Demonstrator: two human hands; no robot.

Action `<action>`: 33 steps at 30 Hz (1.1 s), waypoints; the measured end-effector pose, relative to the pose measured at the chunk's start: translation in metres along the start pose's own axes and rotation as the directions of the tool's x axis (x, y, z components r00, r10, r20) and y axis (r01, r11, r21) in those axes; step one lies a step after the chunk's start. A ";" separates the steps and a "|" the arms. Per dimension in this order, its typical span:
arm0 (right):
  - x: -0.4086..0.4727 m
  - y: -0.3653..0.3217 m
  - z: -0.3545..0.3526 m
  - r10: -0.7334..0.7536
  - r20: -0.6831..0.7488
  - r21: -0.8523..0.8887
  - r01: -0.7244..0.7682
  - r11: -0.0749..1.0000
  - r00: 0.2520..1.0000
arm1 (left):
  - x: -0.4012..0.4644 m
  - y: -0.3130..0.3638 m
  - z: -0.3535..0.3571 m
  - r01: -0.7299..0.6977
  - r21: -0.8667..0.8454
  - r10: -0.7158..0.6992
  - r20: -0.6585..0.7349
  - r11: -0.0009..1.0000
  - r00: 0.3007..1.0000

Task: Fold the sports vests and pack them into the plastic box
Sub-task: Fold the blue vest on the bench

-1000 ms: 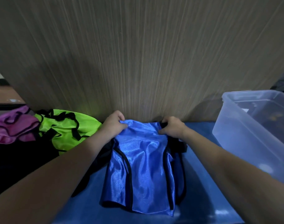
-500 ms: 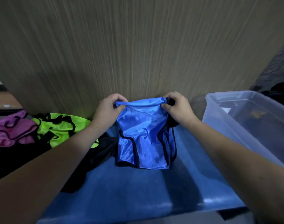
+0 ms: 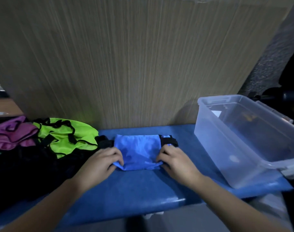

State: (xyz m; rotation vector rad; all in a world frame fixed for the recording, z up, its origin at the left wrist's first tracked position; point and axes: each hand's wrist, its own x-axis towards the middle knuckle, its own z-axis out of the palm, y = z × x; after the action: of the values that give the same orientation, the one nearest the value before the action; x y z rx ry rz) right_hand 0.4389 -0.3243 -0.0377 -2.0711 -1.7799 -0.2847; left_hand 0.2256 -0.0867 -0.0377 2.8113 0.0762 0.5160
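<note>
A shiny blue sports vest (image 3: 137,150) lies folded into a small rectangle on the blue table (image 3: 134,190), black straps sticking out at both ends. My left hand (image 3: 102,160) pinches its near left corner and my right hand (image 3: 173,160) pinches its near right corner. The clear plastic box (image 3: 243,136) stands open on the right side of the table, about a hand's width from the vest. A lime green vest (image 3: 67,136) and a pink vest (image 3: 10,134) lie bunched at the left.
A wood-grain panel (image 3: 134,64) rises right behind the table. Dark cloth (image 3: 25,173) covers the table's left part under the unfolded vests. The table's front edge runs close below my forearms.
The blue vest was held up by its top edge. It has since been folded over toward me and laid flat, and both hands have come down to its near corners.
</note>
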 end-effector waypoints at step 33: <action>0.037 0.012 0.030 0.471 0.420 -0.211 -0.421 0.882 0.775 | 0.054 0.008 0.067 0.392 0.356 -0.450 0.096 0.848 0.888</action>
State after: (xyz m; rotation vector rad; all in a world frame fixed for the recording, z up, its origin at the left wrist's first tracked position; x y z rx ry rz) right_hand 0.4536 -0.2800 -0.0525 -2.7333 -1.4385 0.2873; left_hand 0.2996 -0.1061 -0.0770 3.0029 0.7985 0.1554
